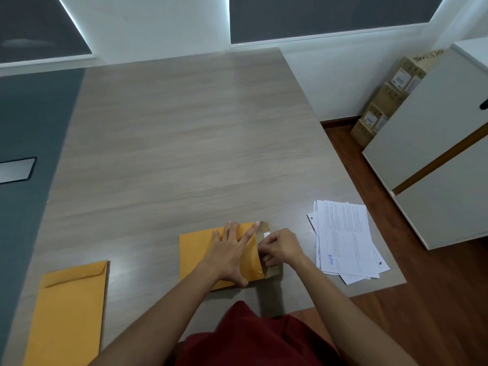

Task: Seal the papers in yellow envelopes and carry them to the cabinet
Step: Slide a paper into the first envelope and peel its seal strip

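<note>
A pale wood-grain surface (184, 128) fills the room's corner. Nearest lies a spare yellow envelope (68, 313). Beyond it, the left hand (232, 254) presses flat, fingers spread, on another envelope (195, 257), while the right hand (280, 247) pinches a strip at its open flap (266, 228). Papers (346, 239) lie just right; a white cabinet (435, 159) stands beyond.

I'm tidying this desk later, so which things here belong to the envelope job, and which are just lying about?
Part of the job:
- yellow envelope pressed flat by the left hand
- its open flap, worked by the right hand
- spare yellow envelope
- loose papers
- white cabinet

Just lying about:
- cardboard boxes by the wall
- metal plate at the far left
</note>
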The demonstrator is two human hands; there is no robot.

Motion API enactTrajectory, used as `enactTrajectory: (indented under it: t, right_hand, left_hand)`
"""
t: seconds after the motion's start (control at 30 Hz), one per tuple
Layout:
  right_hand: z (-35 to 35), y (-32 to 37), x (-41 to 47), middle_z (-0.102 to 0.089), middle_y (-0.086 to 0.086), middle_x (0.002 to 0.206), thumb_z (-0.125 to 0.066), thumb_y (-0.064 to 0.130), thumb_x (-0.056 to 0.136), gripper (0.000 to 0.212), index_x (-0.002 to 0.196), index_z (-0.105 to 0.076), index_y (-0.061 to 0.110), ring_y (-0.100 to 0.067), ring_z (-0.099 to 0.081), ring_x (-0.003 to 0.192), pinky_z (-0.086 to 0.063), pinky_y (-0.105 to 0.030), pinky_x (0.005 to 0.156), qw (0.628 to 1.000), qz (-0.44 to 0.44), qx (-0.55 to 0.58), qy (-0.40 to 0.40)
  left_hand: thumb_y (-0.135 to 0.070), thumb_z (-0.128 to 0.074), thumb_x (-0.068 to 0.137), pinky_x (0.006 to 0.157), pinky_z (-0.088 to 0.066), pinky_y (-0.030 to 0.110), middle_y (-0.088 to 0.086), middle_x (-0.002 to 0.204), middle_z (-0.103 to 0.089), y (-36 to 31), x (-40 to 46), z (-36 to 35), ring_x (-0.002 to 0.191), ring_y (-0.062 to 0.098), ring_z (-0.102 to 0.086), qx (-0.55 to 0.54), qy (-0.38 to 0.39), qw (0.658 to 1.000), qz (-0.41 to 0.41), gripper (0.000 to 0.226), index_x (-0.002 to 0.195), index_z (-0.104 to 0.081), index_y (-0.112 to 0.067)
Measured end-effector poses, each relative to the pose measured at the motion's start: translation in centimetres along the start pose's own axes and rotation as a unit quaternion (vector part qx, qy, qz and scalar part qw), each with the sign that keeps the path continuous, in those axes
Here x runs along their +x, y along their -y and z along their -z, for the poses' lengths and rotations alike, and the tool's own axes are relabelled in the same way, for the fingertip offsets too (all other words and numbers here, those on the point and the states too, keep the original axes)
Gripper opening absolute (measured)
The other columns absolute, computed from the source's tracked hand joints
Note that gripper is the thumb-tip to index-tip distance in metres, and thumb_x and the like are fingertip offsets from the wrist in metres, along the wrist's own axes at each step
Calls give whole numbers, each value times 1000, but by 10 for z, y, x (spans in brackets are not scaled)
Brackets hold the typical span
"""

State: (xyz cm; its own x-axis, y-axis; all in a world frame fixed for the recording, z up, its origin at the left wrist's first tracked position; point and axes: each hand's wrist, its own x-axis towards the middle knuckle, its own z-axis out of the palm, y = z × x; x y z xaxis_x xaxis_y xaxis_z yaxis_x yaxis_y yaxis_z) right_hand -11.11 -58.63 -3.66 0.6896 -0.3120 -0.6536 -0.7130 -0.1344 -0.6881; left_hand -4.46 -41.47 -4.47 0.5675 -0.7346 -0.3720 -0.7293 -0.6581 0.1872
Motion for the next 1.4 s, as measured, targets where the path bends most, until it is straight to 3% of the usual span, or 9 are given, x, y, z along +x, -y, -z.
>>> enactTrajectory:
  t: [0.1, 0.2, 0.33, 0.47, 0.6, 0.9, 1.4]
  right_hand:
    - [4, -16, 6, -68, 0, 66, -85, 18, 72, 15, 80, -72, 14, -13, -67, 59, -56, -23, 57, 986, 63, -87, -129]
    - [2, -29, 7, -67, 2, 76, -83, 17, 70, 25, 92, -71, 17, -13, -64, 75, -55, -29, 75, 975, 100, -157, -120]
    - [-6, -32, 10, -62, 1, 89, -79, 18, 77, 37, 111, -65, 21, -13, -60, 79, -54, -31, 79, 961, 146, -210, -104]
    - [-11, -25, 10, -54, 4, 93, -73, 19, 84, 52, 132, -54, 28, -10, -56, 80, -51, -25, 80, 943, 180, -262, -101]
    - [-13, -19, 13, -55, -2, 106, -66, 23, 91, 50, 138, -50, 27, -16, -60, 90, -51, -29, 87, 931, 179, -309, -79]
    - [-17, -14, 24, -65, -5, 102, -73, 21, 86, 38, 122, -64, 13, -17, -61, 90, -53, -29, 85, 938, 176, -281, -105]
    - [-25, -16, 33, -71, -2, 87, -78, 19, 80, 23, 101, -72, 11, -14, -65, 79, -57, -31, 79, 950, 151, -231, -144]
  left_hand:
    - [-64, -87, 46, 107, -22, 65, 19, 161, -4, 6, -1, -7, 149, 41, -3, 13, 34, 998, 45, 155, 145, 32, -46]
    - [-70, -79, 59, 111, -16, 66, 12, 164, 14, 9, -2, -15, 151, 36, 11, 26, 83, 994, 59, 134, 151, 14, -44]
    - [-65, -68, 77, 111, -23, 64, 10, 165, 1, 1, 1, -11, 151, 32, 1, 0, 56, 995, 85, 93, 151, -18, -42]
    - [-57, -73, 78, 106, -36, 56, 11, 161, -9, -6, 5, 1, 148, 31, -12, 37, 55, 993, 100, 97, 154, -16, -38]
    - [-57, -74, 78, 106, -39, 54, 11, 160, -9, -9, 8, 7, 147, 31, -12, 49, 70, 991, 106, 103, 155, -10, -36]
    - [-58, -76, 74, 103, -40, 54, 10, 158, -11, -6, 14, -2, 145, 31, -15, 47, 68, 990, 110, 107, 155, -9, -38]
    - [-59, -77, 72, 101, -40, 57, 12, 156, -13, -5, 18, -10, 143, 33, -17, 49, 61, 991, 112, 107, 154, -12, -37]
